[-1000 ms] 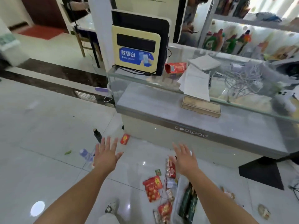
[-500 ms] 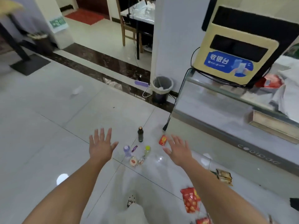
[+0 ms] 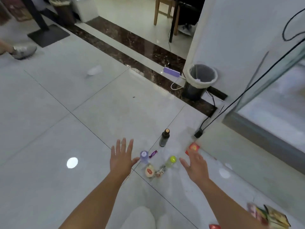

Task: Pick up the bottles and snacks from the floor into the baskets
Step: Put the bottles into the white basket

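On the white tiled floor stands a dark bottle [image 3: 164, 138] with a pale cap. Nearer me lie a clear bottle with a purple cap [image 3: 144, 156], a bottle with a yellow-green cap [image 3: 171, 161], a purple candy [image 3: 153, 154], a round snack pack [image 3: 149, 171] and a red snack packet [image 3: 193, 148]. My left hand [image 3: 122, 159] hovers open just left of the purple-capped bottle. My right hand [image 3: 194, 166] is open too, right of the green-capped bottle and partly covering the red packet. No basket is in view.
A grey waste bin [image 3: 198, 81] stands by a white pillar, with a purple power strip [image 3: 171, 73] and cables beside it. A glass counter [image 3: 270, 103] runs along the right. More snack packets [image 3: 270, 215] lie at bottom right. Another person's shoe [image 3: 23, 51] is at far left.
My view has swung left and down, away from the counter top toward the floor. The bottles and snacks now sit closer, between my two open hands.
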